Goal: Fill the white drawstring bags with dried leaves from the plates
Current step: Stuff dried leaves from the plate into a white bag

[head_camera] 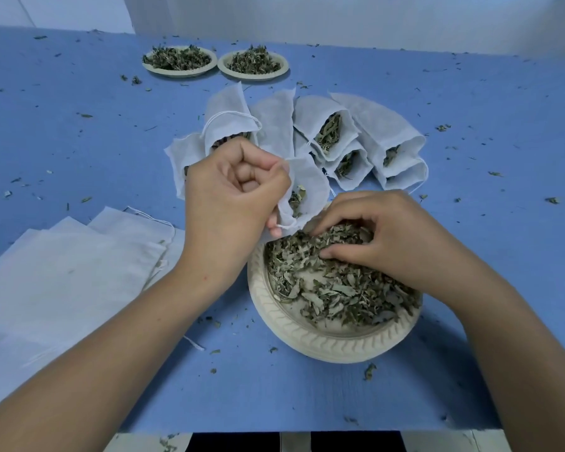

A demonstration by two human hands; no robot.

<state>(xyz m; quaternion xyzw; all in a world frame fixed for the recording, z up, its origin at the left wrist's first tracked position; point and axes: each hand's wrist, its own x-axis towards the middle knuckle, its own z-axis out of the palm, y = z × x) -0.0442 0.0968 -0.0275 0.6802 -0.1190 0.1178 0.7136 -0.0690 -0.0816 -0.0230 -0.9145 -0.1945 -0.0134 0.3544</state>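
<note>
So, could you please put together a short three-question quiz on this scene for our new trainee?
1. True or false: the left hand grips a white drawstring bag by its rim.
2. Where is the right hand? A. On the empty bags. B. In the dried leaves on the near plate. C. On the filled bags.
3. How many far plates of leaves stand at the back of the table?
Key: 1 true; 2 B; 3 two.
</note>
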